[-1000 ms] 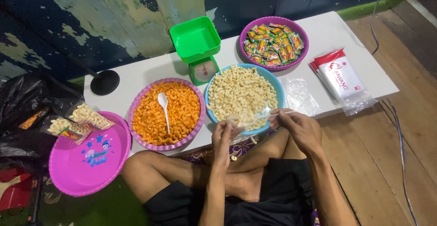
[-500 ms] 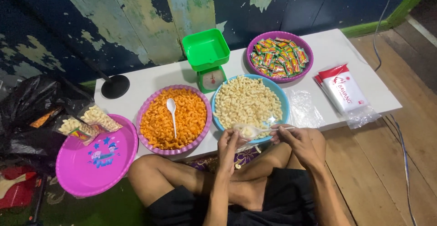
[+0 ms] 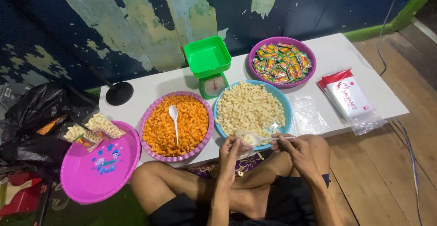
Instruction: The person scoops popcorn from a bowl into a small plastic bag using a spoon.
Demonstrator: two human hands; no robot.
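Holding a small clear bag point(image 3: 248, 138) between both hands over the near rim of the blue bowl point(image 3: 286, 105). Left hand point(image 3: 229, 149) pinched on the bag's near-left edge, fingers closed on the plastic. Right hand point(image 3: 292, 148) closed on a white spoon point(image 3: 269, 138), its bowl end at the bag's mouth with a few pale pieces on it. Blue bowl full of pale puffed snacks point(image 3: 249, 107). Left of it, purple bowl point(image 3: 146, 122) of orange curls with another white spoon lying in it. Behind: green scale point(image 3: 208, 62), purple bowl of wrapped candies point(image 3: 280, 62). Right on the white table point(image 3: 337, 53): loose clear bags point(image 3: 309, 115), red-and-white packet point(image 3: 348, 94). Far left: pink tray point(image 3: 98, 164) with two filled snack bags point(image 3: 91, 129) at its top edge. Person sits cross-legged.
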